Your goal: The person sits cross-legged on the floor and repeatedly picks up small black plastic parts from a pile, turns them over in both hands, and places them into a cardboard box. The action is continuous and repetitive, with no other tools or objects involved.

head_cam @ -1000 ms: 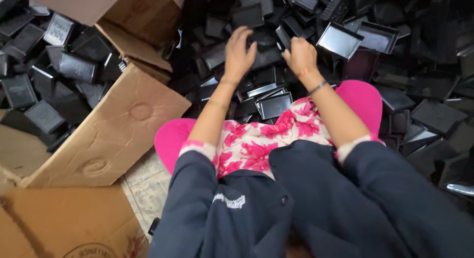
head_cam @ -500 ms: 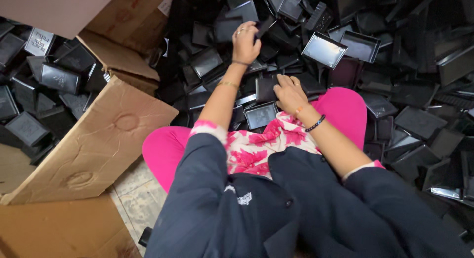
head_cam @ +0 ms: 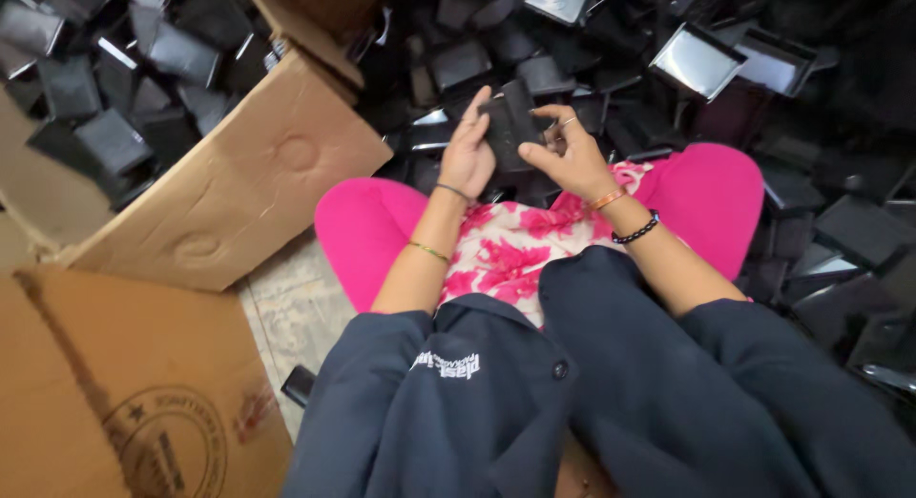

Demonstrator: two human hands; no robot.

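A small black plastic tray (head_cam: pixel 511 124) is held up between both hands above my lap. My left hand (head_cam: pixel 468 155) grips its left side with the fingers upright along the edge. My right hand (head_cam: pixel 565 153) pinches its right side with thumb and fingers. Both wrists wear thin bracelets. Beneath the hands lie my pink trousers (head_cam: pixel 363 231) and a pink-and-white flowered cloth (head_cam: pixel 510 255). A large heap of similar black trays (head_cam: pixel 706 64) spreads across the floor ahead and to the right.
An open cardboard box (head_cam: pixel 239 188) at the left holds several black trays (head_cam: pixel 105 135). Another cardboard flap (head_cam: pixel 114 393) lies at the lower left. A patch of bare floor (head_cam: pixel 291 312) shows between box and leg. My dark blue sleeves fill the bottom.
Both hands were reaching into the heap of trays. They have drawn back toward my lap and now hold one black tray between them.
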